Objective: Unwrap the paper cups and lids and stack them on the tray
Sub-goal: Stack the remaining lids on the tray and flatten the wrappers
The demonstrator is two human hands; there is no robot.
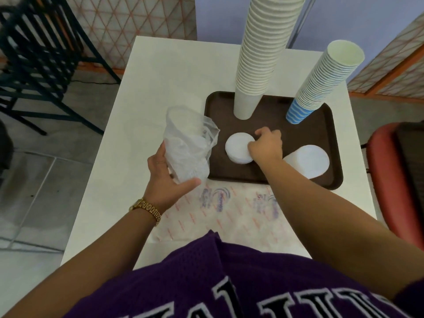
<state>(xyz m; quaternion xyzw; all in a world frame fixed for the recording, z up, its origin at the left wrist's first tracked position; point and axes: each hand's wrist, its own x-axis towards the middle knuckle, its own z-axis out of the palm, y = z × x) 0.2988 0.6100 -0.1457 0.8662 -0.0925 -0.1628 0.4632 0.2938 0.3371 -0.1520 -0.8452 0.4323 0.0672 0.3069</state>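
Head view. On the brown tray [330,143], the right hand [266,144] curls its fingers over the edge of a short stack of white lids [237,149] near the tray's centre; a taller lid stack [308,160] stands at 4 o'clock from it. The left hand [165,177], at 9 o'clock off the tray, grips a clear plastic wrapper [188,148] upright, with what appear to be more lids inside. Two tall cup columns, white [263,53] at 12 o'clock and blue-striped [321,86] at 2 o'clock, lean visibly. Likely hazards: a forearm brushing either column could topple it; the slack wrapper may spill its contents onto the table [142,88]; a nudge could skew the short stack.
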